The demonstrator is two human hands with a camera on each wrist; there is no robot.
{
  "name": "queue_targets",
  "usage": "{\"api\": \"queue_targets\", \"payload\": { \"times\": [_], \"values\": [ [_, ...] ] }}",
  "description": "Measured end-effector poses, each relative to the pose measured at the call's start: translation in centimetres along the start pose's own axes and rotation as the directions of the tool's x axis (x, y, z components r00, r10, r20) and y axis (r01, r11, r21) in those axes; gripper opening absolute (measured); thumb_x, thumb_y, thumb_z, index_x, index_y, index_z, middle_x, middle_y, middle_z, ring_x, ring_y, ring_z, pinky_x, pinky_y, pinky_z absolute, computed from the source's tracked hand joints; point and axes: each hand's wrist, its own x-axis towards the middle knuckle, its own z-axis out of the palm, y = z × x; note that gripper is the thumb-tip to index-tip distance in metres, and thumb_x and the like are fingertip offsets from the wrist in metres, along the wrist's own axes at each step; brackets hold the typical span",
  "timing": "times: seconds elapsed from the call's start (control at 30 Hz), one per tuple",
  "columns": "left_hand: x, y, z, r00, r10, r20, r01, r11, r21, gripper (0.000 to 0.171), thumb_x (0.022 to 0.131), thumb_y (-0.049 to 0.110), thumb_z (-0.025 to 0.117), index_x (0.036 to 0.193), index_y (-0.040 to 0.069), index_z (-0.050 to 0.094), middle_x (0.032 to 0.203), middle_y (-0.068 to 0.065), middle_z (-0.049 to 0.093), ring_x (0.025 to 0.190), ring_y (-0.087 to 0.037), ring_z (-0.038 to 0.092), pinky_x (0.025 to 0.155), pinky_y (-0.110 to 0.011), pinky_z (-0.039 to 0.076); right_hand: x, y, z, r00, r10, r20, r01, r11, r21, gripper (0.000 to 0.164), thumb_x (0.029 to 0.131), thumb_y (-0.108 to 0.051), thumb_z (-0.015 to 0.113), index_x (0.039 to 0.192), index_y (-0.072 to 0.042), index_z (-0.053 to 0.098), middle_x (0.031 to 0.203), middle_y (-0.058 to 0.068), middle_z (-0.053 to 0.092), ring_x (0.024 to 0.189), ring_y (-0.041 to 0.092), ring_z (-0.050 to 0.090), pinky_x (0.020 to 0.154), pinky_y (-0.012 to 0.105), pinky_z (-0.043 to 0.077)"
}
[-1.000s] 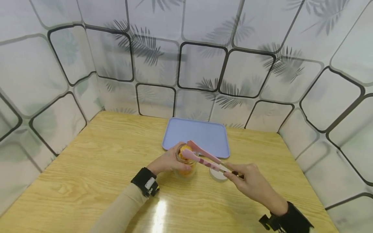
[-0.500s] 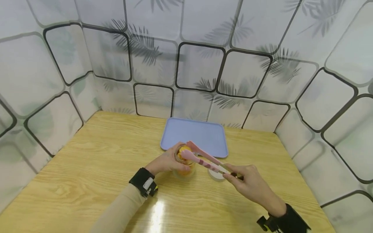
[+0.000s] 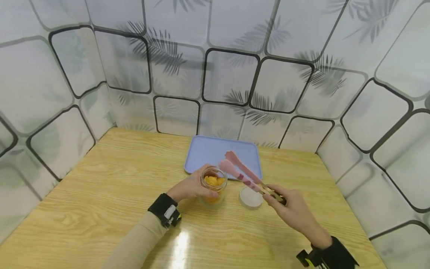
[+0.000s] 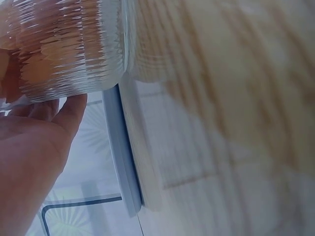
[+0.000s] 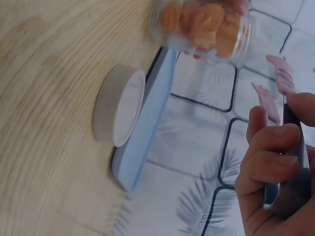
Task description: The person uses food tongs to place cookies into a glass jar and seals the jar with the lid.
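My left hand [image 3: 191, 187] grips a clear glass jar [image 3: 219, 195] from its left side, thumb along the front. The jar stands upright and uncovered, with orange pieces [image 3: 214, 181] inside; in the left wrist view its ribbed wall [image 4: 74, 54] shows close up. In my right hand [image 3: 293, 209] is a pair of pink-tipped tongs [image 3: 248, 182], pinched near the handle end. Their two tips are apart with nothing between them, just right of and above the jar's mouth. In the right wrist view, the fingers [image 5: 268, 169] curl round the handle.
A round white lid [image 3: 251, 197] lies on the wooden table [image 3: 111, 186] to the jar's right, below the tongs. Behind the jar is a shallow blue tray [image 3: 205, 149], close to the patterned curtain [image 3: 231, 78] that encloses the table's back and sides.
The tongs have lifted from the jar's mouth and moved up and right. The orange pieces show lower in the jar than before. My left hand keeps its hold on the jar.
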Motion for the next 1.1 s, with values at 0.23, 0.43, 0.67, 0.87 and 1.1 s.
{"api": "queue_targets", "payload": {
  "times": [0.23,0.43,0.67,0.87,1.1],
  "values": [
    [0.3,0.0,0.1,1.000,0.022,-0.002,-0.022,1.000,-0.014,0.072,0.084,0.015,0.084,0.144,0.018,0.044,0.138,-0.010,0.053,0.127,-0.023,0.051,0.100,-0.034,0.050,1.3,3.3,-0.2,0.986,0.100,-0.133,-0.107,0.993,-0.043,0.022,0.100,-0.011,0.066,0.117,0.002,0.068,0.083,0.009,0.071,0.048,0.000,0.038,0.041,0.022,0.032],
    [0.3,-0.3,0.3,0.999,0.032,-0.010,-0.032,0.999,0.007,0.074,0.083,0.009,0.084,0.145,0.014,0.044,0.137,-0.012,0.055,0.125,-0.022,0.052,0.101,-0.031,0.048,2.0,7.1,-0.7,0.952,0.276,-0.132,-0.291,0.951,-0.109,0.036,0.106,-0.022,0.057,0.126,0.008,0.061,0.094,0.022,0.072,0.058,0.011,0.054,0.048,0.025,0.040],
    [0.2,-0.3,0.5,1.000,0.018,-0.008,-0.018,1.000,-0.001,0.076,0.083,0.007,0.083,0.146,0.014,0.043,0.139,-0.013,0.053,0.126,-0.022,0.051,0.099,-0.029,0.050,1.3,10.8,-1.8,0.925,0.367,-0.095,-0.379,0.885,-0.269,0.044,0.108,-0.019,0.047,0.130,0.019,0.050,0.075,0.016,0.059,0.055,0.018,0.049,0.046,0.026,0.034],
    [0.3,-0.2,0.4,1.000,0.014,0.013,-0.014,1.000,0.004,0.073,0.085,0.010,0.082,0.146,0.017,0.043,0.139,-0.013,0.052,0.125,-0.023,0.052,0.097,-0.031,0.052,0.3,12.5,-2.5,0.892,0.449,-0.058,-0.445,0.845,-0.296,0.046,0.109,-0.020,0.043,0.129,0.021,0.047,0.073,0.010,0.047,0.055,0.018,0.043,0.047,0.028,0.032],
    [0.1,-0.2,0.1,1.000,0.024,0.009,-0.024,1.000,-0.003,0.073,0.085,0.011,0.083,0.146,0.016,0.044,0.136,-0.012,0.054,0.123,-0.023,0.054,0.099,-0.032,0.050,0.5,12.5,-2.6,0.891,0.454,-0.002,-0.429,0.842,-0.327,0.047,0.107,-0.021,0.046,0.123,0.022,0.048,0.074,0.015,0.054,0.056,0.019,0.046,0.048,0.030,0.034]
  ]
}}
